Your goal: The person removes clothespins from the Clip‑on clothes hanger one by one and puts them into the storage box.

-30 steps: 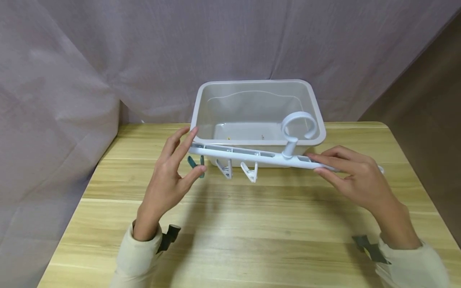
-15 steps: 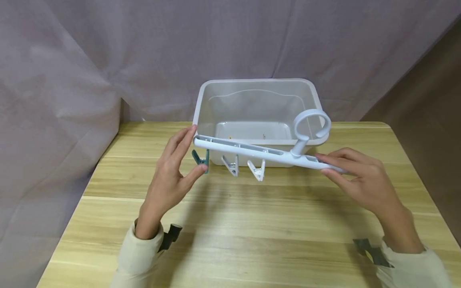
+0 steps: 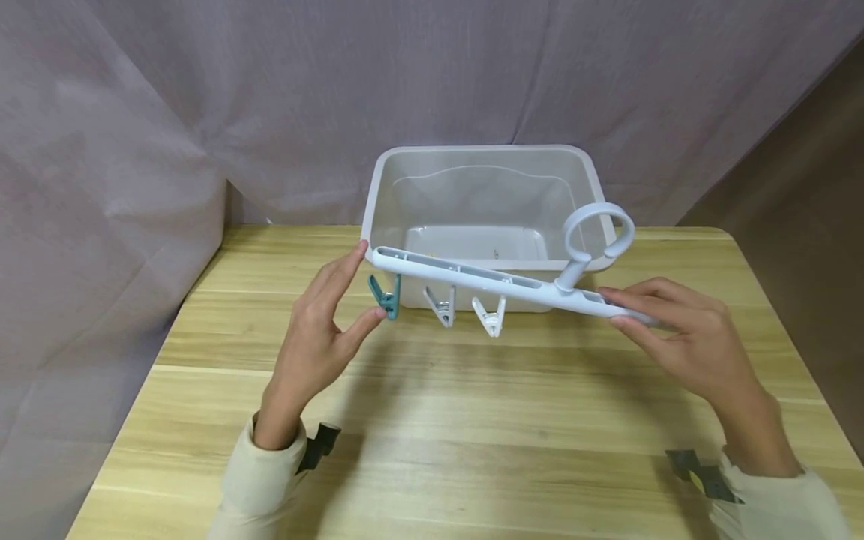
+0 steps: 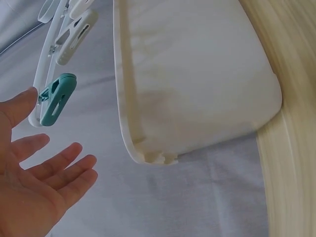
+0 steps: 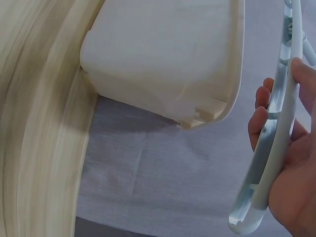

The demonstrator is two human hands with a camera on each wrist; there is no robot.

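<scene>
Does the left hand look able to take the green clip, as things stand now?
Probably yes: the left hand is right beside the green clip, and nothing visible stands between them.

In the head view one end of the hanger was hidden behind the right hand, sleeves were cut off below, speck in the bin was too small to identify

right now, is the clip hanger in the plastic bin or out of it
Out: the right hand holds the clip hanger, and both wrist views show it outside the plastic bin with a gap between.
</scene>
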